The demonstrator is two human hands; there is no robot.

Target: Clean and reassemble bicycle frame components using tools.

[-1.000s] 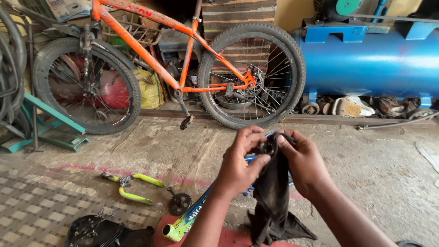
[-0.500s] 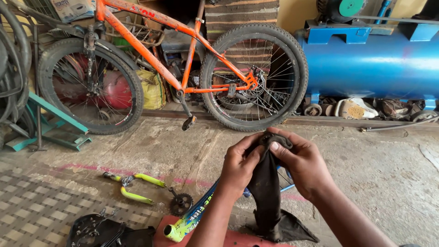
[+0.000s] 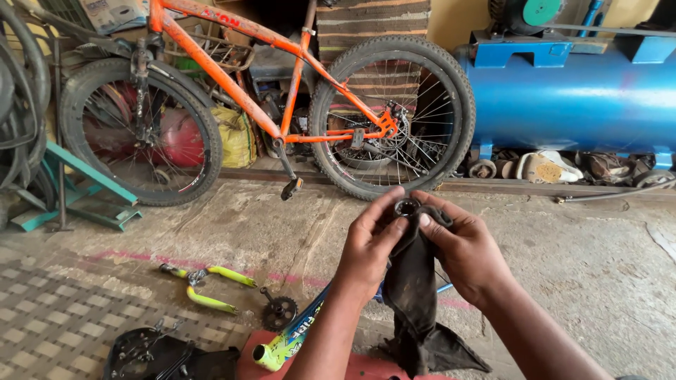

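Grease-dark rag point(image 3: 412, 295) and small round metal ring point(image 3: 407, 207): we hold both at chest height above the concrete floor point(image 3: 577, 267), left hand point(image 3: 370, 246) and right hand point(image 3: 461, 250) closed around them, fingertips pinching the ring into the cloth. Wiping looks under way; how clean the ring is, we cannot tell. Since the earlier frame, the cloth sits higher over it. Behind, an orange bicycle point(image 3: 282, 105) and blue tank point(image 3: 577, 98); below, a green-yellow frame tube point(image 3: 289, 345).

Bare floor point(image 3: 563, 267) right; bicycle point(image 3: 282, 105) and tank point(image 3: 570, 98) block beyond.
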